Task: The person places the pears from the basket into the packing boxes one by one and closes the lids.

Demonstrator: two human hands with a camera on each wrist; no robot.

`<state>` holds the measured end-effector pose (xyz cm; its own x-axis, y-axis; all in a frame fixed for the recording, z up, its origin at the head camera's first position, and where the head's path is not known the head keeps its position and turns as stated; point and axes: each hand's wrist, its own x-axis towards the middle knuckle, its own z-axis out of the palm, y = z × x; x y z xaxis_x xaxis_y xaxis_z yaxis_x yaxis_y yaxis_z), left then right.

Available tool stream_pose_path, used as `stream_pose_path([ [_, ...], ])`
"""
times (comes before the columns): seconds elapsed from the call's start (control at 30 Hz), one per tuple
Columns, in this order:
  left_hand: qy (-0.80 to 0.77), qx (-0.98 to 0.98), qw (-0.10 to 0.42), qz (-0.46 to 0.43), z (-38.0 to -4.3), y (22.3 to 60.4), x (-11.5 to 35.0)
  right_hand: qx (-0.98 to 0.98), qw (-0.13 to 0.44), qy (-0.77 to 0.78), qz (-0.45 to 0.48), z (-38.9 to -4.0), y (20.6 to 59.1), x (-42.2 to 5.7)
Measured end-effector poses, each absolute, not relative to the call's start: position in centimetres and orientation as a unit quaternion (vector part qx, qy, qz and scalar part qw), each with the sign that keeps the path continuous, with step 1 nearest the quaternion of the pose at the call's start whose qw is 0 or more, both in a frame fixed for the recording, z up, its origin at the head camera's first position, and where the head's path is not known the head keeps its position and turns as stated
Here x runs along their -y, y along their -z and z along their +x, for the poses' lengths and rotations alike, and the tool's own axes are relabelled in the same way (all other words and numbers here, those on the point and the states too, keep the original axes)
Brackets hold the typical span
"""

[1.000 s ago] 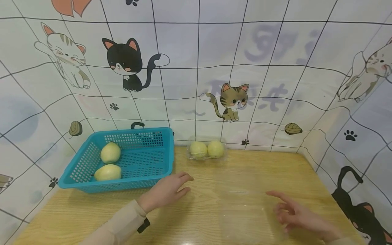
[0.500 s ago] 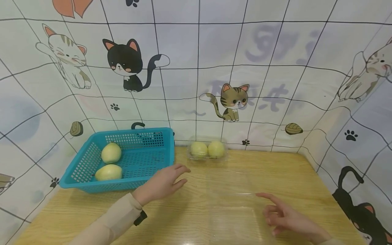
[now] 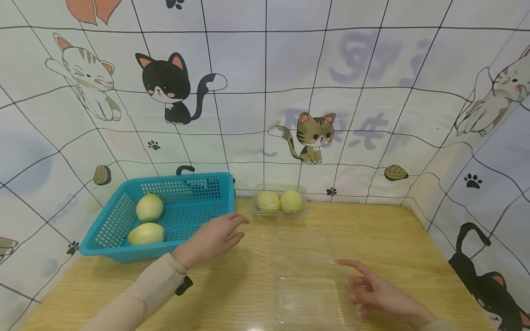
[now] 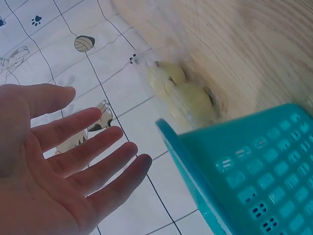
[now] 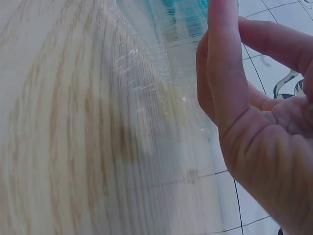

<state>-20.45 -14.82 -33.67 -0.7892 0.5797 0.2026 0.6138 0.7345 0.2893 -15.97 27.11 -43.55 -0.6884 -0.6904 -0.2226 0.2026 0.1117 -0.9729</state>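
Note:
My left hand (image 3: 212, 239), fingers spread and holding nothing, hovers at the front right corner of a blue plastic basket (image 3: 194, 181). Two pale yellow pears, one upright (image 3: 149, 207) and one on its side (image 3: 146, 234), sit at the basket's left end. An opened clear plastic clamshell box (image 3: 308, 299) lies flat on the table, its lid unfolded toward the wall. At the right side of that box is my right hand (image 3: 377, 292), index finger extended by the hinge line and the other fingers loosely bent. Nothing is gripped in it.
Against the back wall stands another clear box (image 3: 279, 214) with two pale yellow pears inside. The wooden table (image 3: 393, 239) meets cat-print covering (image 3: 248, 115) at the back and both sides.
The opened clear box has slid left across the table, with my right hand moving left alongside it. My left hand has shifted left and slightly back, toward the basket.

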Motion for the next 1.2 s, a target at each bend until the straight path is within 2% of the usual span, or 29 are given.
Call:
stream_pose_path([
  [0.33,0.155,0.935,0.05,-0.316,-21.1,33.4,16.2,-0.657,0.319,0.647,-0.217,-15.9,44.0,-25.8],
  [1.2,0.112,0.953,0.04,-0.279,-22.1,32.5,19.7,-0.628,0.323,0.667,-0.238,-16.1,44.2,-24.6],
])
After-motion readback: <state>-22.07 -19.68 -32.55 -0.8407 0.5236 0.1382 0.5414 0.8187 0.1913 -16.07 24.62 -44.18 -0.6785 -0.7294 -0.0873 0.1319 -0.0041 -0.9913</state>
